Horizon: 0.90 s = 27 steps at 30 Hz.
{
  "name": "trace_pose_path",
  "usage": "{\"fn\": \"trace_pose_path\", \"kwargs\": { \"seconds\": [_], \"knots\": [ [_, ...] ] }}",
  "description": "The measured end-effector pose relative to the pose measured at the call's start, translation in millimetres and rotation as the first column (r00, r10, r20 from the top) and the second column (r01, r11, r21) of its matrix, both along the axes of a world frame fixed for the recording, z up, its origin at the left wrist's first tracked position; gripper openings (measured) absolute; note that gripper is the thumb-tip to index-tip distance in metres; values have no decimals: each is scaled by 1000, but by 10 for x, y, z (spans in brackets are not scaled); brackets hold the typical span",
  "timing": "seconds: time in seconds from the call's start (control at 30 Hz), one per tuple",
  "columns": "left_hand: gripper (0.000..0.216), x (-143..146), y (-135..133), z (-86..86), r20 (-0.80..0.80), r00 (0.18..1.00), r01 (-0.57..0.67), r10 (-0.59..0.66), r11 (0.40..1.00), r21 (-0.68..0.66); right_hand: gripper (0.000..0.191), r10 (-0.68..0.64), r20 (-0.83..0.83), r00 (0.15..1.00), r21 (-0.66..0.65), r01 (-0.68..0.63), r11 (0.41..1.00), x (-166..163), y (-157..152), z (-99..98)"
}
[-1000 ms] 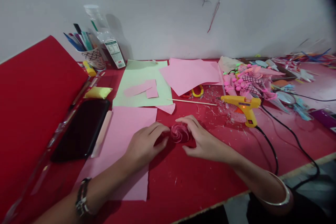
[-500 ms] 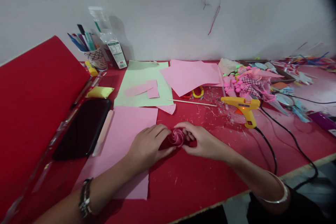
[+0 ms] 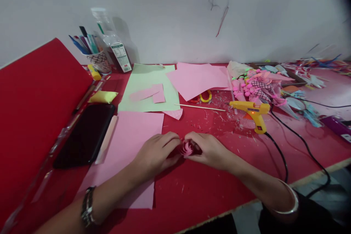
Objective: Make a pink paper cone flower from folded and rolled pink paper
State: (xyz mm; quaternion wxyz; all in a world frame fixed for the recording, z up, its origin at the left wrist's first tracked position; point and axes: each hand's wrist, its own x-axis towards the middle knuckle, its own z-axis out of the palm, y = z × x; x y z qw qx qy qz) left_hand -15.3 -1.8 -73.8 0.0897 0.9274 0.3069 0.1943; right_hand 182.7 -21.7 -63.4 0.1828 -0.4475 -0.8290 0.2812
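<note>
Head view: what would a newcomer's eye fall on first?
Likely the yellow glue gun, its light glowing orange, right of centre on the red table. Then the pink paper swirl between left hand and right hand, near the middle, and the black smartphone at left.

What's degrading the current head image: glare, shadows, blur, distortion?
Head view: pale glare on the red table, far right; head view: bottle shadows the wall and leans, likely wide-angle distortion; head view: dark vignette, top right; head view: pink paper swirl soft, shadowed between the hands.
</note>
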Motion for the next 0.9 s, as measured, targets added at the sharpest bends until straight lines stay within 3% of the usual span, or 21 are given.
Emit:
{"fn": "trace_pose_path", "kwargs": {
  "seconds": [0.33, 0.53, 0.6, 0.8, 0.9],
  "knots": [
    [13, 0, 13, -17, -49, 999, 18, -18, 1000, -13, 26, -92, 50, 995, 141, 84, 986, -44, 12, 17],
    [12, -18, 24, -25, -37, 999, 4, -5, 1000, -29, 38, -101, -114, 988, 4, 102, 995, -25, 18, -13],
    [14, -9, 23, -5, -9, 1000, -10, 10, 998, -69, 44, -87, -156, 984, -38, 82, 996, -23, 20, -22],
    [17, 8, 10, 20, 124, 992, 11, 26, 957, -291, 38, 8, -201, 980, -15, -11, 1000, -44, 22, 37],
    [20, 3, 15, 1, 169, 985, 25, 32, 945, -325, 41, 30, -209, 977, -20, -35, 999, -49, 20, 47]
  ]
}}
